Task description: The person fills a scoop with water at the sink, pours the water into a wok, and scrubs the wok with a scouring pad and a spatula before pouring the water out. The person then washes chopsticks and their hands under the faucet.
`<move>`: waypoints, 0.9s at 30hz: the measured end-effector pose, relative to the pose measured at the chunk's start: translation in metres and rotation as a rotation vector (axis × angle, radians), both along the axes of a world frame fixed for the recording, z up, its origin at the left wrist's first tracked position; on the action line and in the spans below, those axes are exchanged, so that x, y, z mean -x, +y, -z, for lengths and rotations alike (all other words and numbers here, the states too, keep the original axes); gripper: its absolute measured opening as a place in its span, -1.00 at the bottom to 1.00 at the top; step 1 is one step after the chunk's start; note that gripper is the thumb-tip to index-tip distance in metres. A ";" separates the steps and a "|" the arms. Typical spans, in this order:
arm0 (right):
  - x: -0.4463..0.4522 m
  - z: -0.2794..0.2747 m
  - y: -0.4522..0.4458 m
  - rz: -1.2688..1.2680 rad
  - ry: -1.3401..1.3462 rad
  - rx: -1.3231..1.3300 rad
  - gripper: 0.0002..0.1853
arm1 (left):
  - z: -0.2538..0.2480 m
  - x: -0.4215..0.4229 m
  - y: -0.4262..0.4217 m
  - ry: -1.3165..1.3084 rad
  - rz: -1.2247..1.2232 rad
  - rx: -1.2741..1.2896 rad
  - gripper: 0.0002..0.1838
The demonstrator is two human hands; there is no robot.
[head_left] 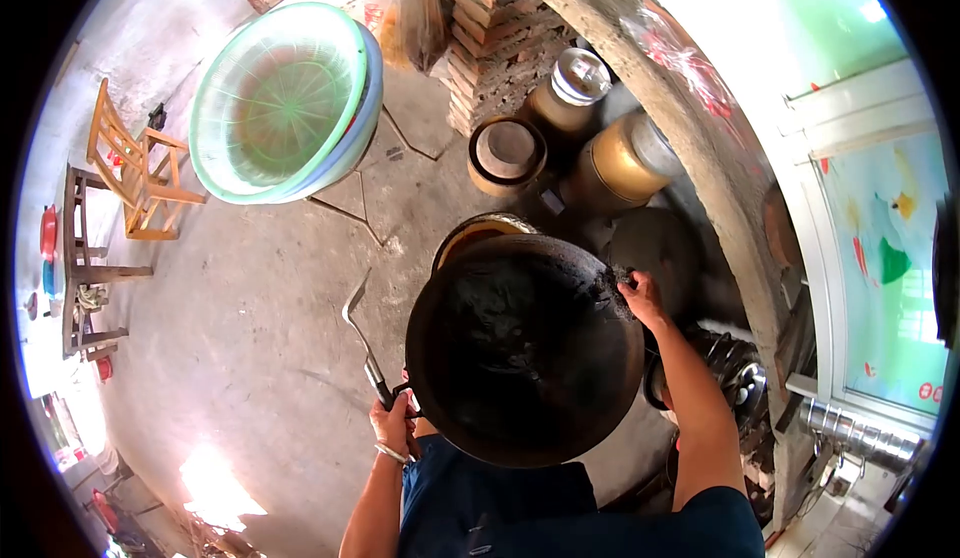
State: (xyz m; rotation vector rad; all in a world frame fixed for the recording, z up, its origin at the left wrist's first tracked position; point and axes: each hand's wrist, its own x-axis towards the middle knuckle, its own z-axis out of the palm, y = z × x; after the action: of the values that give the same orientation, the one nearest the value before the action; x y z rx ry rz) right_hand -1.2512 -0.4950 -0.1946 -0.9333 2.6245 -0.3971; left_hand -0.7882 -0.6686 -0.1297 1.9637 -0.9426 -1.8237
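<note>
Both sides of a blackened wok (525, 358) are in our grasp: our left hand (388, 423) closes at its 8 o'clock edge, fingers also around a bent metal tool (373, 366), while our right hand (643, 298) grips the rim at 2 o'clock, beside a dark clump (604, 290) we cannot clearly make out. Farther off on the floor (250, 338), we see a round pot (505, 188) at 12 o'clock, a brass-coloured canister (622, 165) at 1; at 11, a green basket (280, 108).

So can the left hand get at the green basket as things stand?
Probably not: the left hand is busy with the dark-handled tool and seems to steady the wok, while the green basket stands well ahead across the floor.
</note>
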 end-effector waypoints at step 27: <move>0.016 -0.112 -0.105 -0.034 -0.057 -0.633 -0.61 | 0.002 -0.023 0.025 0.296 -0.355 -0.720 -0.90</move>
State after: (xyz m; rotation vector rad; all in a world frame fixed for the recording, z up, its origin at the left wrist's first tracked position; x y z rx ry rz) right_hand -1.2676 -0.6002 -0.0821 -0.7262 2.4270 0.3956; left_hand -0.7655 -0.6440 -0.1319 1.9426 0.1891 -2.3217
